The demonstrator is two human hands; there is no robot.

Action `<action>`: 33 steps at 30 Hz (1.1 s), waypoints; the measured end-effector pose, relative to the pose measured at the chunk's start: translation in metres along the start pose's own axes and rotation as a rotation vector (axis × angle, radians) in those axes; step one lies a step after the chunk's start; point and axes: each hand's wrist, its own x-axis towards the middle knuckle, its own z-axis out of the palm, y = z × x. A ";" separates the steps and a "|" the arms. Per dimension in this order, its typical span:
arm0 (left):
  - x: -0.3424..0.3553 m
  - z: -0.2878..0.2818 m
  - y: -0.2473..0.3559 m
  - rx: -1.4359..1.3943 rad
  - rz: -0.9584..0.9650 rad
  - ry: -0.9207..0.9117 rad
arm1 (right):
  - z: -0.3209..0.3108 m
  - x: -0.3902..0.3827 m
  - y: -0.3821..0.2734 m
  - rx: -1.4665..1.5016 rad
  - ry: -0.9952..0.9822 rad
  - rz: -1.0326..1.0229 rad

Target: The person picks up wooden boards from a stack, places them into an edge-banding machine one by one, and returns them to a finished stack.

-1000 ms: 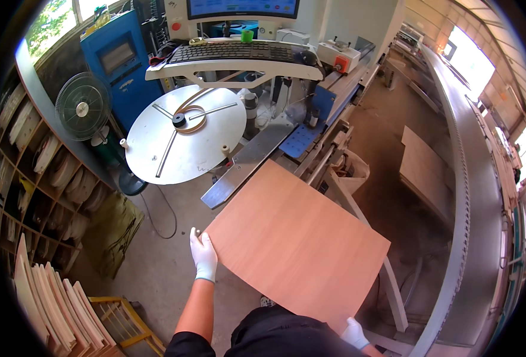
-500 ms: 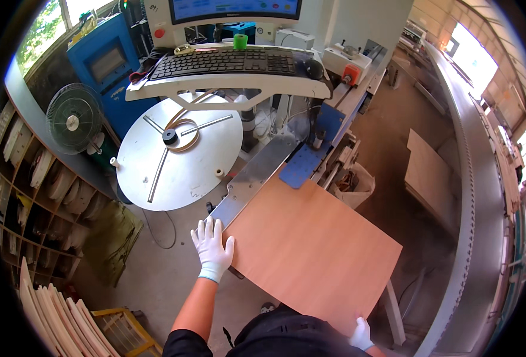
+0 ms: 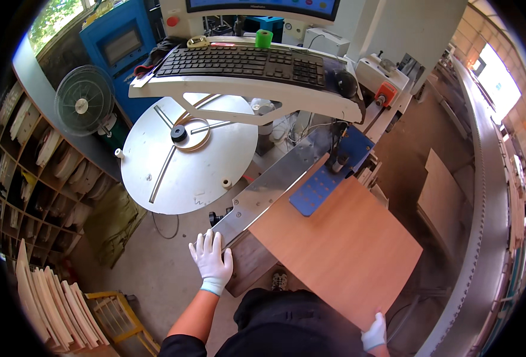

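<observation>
A wood-grain panel (image 3: 334, 250) lies slanted at the machine's infeed, its far end under a blue perforated plate (image 3: 310, 196) and along a long steel guide (image 3: 263, 184). My left hand (image 3: 212, 262), in a white glove, rests with fingers spread on the near end of the guide, left of the panel's corner. My right hand (image 3: 375, 330), also gloved, grips the panel's near right corner. Above sit a keyboard (image 3: 236, 64) and mouse (image 3: 345, 83) on a white shelf.
A round steel turntable (image 3: 156, 166) holds an edging coil. Left are a fan (image 3: 82, 106), cubby shelves (image 3: 41, 178), upright boards (image 3: 52, 303) and a yellow rack (image 3: 120, 321). A long metal conveyor (image 3: 480, 208) and leaning boards (image 3: 441, 208) are on the right.
The panel has slid forward under the blue plate. My left hand has moved from the panel's edge onto the steel guide, fingers spreading. My right hand still holds the near corner.
</observation>
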 end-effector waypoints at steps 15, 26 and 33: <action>-0.005 0.003 0.002 -0.055 -0.026 0.029 | 0.025 0.082 -0.084 -0.233 0.157 -0.347; -0.006 -0.006 0.014 -0.005 -0.023 0.014 | 0.015 0.154 -0.128 -0.868 0.432 -0.667; -0.038 -0.012 0.007 0.029 -0.037 -0.005 | 0.043 0.117 -0.105 -0.184 0.015 -0.436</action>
